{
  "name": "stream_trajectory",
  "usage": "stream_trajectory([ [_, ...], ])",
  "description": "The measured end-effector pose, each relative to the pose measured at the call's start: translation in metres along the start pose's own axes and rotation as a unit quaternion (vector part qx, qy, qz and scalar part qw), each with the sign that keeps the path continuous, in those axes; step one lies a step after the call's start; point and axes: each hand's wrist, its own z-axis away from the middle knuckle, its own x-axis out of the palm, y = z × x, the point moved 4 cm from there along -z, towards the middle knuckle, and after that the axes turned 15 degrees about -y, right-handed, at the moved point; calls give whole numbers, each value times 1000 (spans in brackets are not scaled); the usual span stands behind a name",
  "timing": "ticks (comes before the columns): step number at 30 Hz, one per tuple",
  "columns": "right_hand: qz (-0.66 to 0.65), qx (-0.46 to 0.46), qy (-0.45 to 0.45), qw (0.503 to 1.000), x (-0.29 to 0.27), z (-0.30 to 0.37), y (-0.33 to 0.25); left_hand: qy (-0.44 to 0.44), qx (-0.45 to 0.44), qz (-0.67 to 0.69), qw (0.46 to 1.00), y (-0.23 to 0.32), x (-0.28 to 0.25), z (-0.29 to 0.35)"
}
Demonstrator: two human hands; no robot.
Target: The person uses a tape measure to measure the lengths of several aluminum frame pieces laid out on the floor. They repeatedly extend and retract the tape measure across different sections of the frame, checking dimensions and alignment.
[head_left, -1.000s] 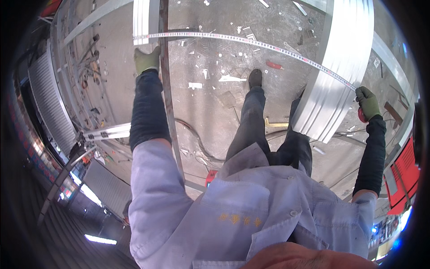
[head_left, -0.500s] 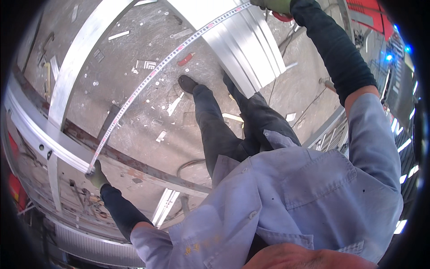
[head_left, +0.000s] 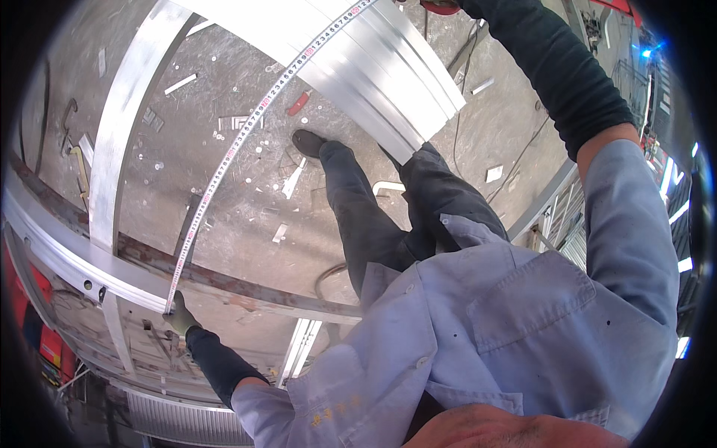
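A long white tape measure blade (head_left: 267,102) curves between my two hands, bowing over the floor. My left hand (head_left: 181,316), in a greenish glove, is closed on the low end of the blade, at the end of a silver aluminium profile (head_left: 71,261). My right arm (head_left: 549,75), in a dark sleeve, reaches to the top edge, where most of the right hand is cut off. Part of a red tape measure case (head_left: 441,7) shows there by that hand. Under the blade's upper stretch lies a wide, ribbed silver metal panel (head_left: 388,82).
A broad metal bar (head_left: 134,97) crosses the left side and meets a rusty beam (head_left: 246,280). Metal offcuts, a red-handled piece (head_left: 299,103) and small scraps litter the floor near my shoe (head_left: 308,142). Thin cables (head_left: 515,164) run along the floor at right.
My left hand and the profile end appear slightly lower and further right in view. The right hand has slipped mostly past the top edge. The tape stays stretched between both hands.
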Motion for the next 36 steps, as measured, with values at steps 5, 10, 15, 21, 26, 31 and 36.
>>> stream_trajectory([
  [5, -24, 3, -11, 1000, -5, 0, -3, -5, 22, 31, 999, -18, -3, -11],
  [10, -37, -8, -14, 999, 0, -7, 7, -31, 38, 54, 997, -19, -3, -18],
  [15, -32, -26, -11, 999, 1, -10, 12, -37, 26, 53, 998, -10, 0, -10],
  [21, -43, -36, -6, 998, -1, -8, 10, -10, 36, 45, 998, -10, 0, -5],
  [26, -59, -25, -13, 998, 0, -6, 13, -32, 23, 20, 999, -9, -2, -8],
  [31, -50, -2, -13, 999, 1, -2, 14, 42, -31, -119, 992, 6, 7, 13],
  [36, -12, -24, -15, 1000, 0, -15, 14, 40, -24, -160, 986, -16, 38, 67],
])
